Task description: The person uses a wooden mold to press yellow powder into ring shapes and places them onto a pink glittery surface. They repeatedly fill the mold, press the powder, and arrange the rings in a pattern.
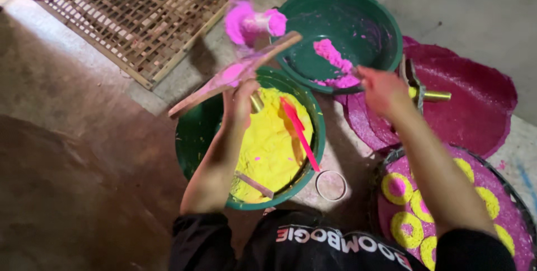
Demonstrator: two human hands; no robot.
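While both hands work over two green basins:
- Left hand (241, 100): fingers closed around a wooden board (235, 73) bearing a pink lump (251, 22), above the yellow-powder basin (193, 137).
- Right hand (383, 89): closed on a thin tool, at 3 o'clock, beside the pink-powder basin (358, 13).
- Metal ring (331, 185): on the floor at 5 o'clock.

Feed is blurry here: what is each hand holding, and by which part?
Left hand grips the wooden paddle near its middle, from below. Right hand holds a thin dark tool over the pink-powder basin; which part, cannot tell.
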